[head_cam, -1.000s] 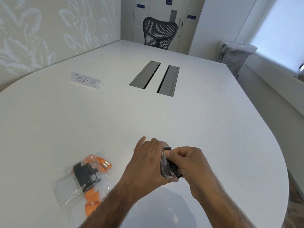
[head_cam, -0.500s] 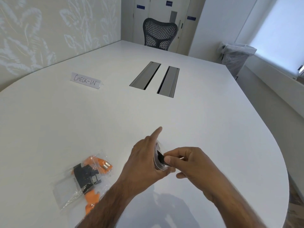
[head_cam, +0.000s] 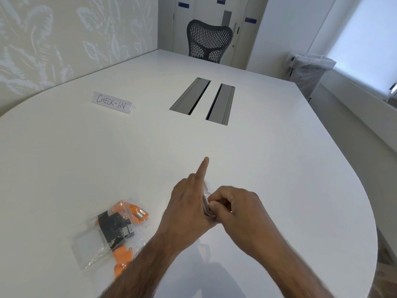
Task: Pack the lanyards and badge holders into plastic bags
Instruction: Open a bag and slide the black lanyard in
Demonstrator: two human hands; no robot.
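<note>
Across the white table (head_cam: 279, 158), a filled bag (head_cam: 86, 246) of orange lanyards (head_cam: 122, 254) and black holders (head_cam: 111, 222) lay at eight o'clock from our hands, probably parked as finished. Our left hand (head_cam: 187, 205) backed a second bag (head_cam: 205, 195), forefinger (head_cam: 202, 171) straight toward twelve; its grip we couldn't tell. Our right hand (head_cam: 236, 207), pressed against it, pinched that bag, likely sealing it.

The white table (head_cam: 279, 168) bears a filled plastic bag (head_cam: 103, 239), a CHECK-IN sign (head_cam: 112, 103) and two metal flaps (head_cam: 190, 97).
</note>
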